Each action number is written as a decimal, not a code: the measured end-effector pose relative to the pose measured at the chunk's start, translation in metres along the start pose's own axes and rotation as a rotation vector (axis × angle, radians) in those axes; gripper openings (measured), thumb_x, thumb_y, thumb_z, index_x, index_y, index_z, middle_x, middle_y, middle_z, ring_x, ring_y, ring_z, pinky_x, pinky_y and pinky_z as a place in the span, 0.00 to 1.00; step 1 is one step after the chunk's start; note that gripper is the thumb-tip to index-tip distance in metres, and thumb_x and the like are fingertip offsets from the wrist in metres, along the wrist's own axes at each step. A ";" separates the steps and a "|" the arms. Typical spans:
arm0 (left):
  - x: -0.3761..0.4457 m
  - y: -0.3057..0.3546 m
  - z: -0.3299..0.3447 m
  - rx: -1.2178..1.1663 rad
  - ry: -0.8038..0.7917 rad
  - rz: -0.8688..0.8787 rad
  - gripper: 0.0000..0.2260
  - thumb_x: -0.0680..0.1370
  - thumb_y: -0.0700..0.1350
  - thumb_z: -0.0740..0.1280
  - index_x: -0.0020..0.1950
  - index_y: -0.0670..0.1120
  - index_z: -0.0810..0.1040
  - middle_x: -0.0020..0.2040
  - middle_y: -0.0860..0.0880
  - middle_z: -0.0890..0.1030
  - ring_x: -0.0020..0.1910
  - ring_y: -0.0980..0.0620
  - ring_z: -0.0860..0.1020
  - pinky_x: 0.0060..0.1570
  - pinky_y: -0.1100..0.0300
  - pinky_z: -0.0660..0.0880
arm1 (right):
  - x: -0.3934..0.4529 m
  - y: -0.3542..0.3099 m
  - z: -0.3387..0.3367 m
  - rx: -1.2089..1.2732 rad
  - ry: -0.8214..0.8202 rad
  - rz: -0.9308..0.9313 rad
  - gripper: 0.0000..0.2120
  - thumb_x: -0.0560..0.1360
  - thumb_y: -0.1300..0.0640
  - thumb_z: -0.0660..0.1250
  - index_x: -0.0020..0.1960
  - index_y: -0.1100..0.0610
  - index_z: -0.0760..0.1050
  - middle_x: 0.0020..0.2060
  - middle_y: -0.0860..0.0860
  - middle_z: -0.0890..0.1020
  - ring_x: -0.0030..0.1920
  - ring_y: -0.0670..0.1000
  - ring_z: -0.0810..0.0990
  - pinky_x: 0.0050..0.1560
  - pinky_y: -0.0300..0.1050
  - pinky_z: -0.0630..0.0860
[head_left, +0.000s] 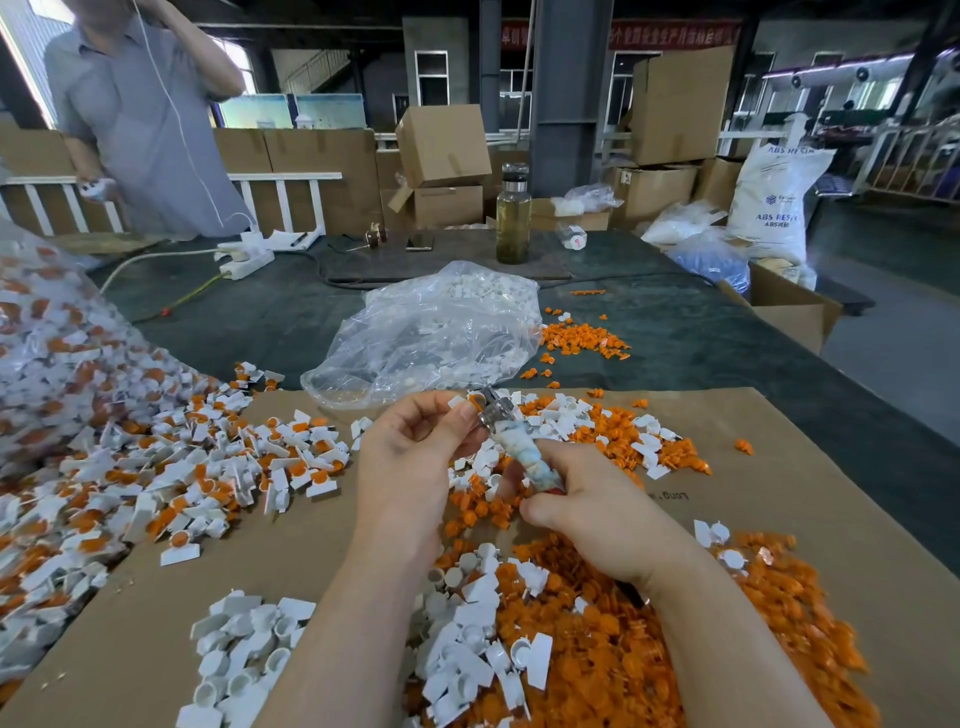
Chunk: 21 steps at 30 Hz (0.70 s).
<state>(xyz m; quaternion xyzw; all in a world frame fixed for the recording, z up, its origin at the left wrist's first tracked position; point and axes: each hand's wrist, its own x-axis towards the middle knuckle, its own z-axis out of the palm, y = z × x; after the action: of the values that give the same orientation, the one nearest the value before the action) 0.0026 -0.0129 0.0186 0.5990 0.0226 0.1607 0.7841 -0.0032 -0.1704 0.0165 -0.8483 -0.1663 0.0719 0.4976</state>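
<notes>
Tool (523, 446) is gripped by right hand (592, 514); left hand (410, 457) pinches plastic part (469, 400).

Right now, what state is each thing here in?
Right hand: grips the hand tool by its wrapped handle.
Left hand: pinches a plastic part at the tool's metal head.
Plastic bag: open, lying flat, white parts inside.
Glass bottle: upright, capped, mostly full of yellowish liquid.
Cardboard box, right of table: open.

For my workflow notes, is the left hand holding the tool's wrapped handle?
No, the right hand grips the wrapped handle while the left hand pinches a small part at the metal head.
</notes>
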 end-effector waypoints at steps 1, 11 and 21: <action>0.000 0.000 0.000 -0.003 0.004 -0.003 0.03 0.76 0.35 0.71 0.43 0.42 0.81 0.33 0.52 0.82 0.32 0.57 0.81 0.38 0.65 0.80 | 0.000 0.000 0.000 -0.006 -0.003 0.002 0.11 0.73 0.68 0.65 0.45 0.53 0.79 0.33 0.46 0.76 0.31 0.44 0.72 0.33 0.38 0.69; 0.002 -0.003 -0.002 -0.025 0.022 -0.044 0.03 0.75 0.35 0.70 0.44 0.42 0.81 0.35 0.51 0.83 0.33 0.56 0.81 0.40 0.64 0.81 | 0.003 0.000 0.004 -0.090 0.030 -0.004 0.14 0.73 0.67 0.63 0.38 0.49 0.76 0.32 0.47 0.76 0.28 0.42 0.71 0.29 0.37 0.67; 0.021 0.001 -0.030 -0.400 0.333 -0.482 0.04 0.79 0.38 0.67 0.53 0.39 0.80 0.41 0.43 0.87 0.40 0.52 0.86 0.36 0.61 0.83 | 0.005 0.005 0.004 -0.233 0.174 0.021 0.05 0.72 0.61 0.66 0.45 0.52 0.75 0.38 0.48 0.79 0.39 0.52 0.78 0.40 0.52 0.75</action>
<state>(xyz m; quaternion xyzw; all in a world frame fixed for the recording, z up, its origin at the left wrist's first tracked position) 0.0155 0.0215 0.0145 0.3767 0.2589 0.0677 0.8868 0.0011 -0.1683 0.0102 -0.9050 -0.1211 -0.0165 0.4074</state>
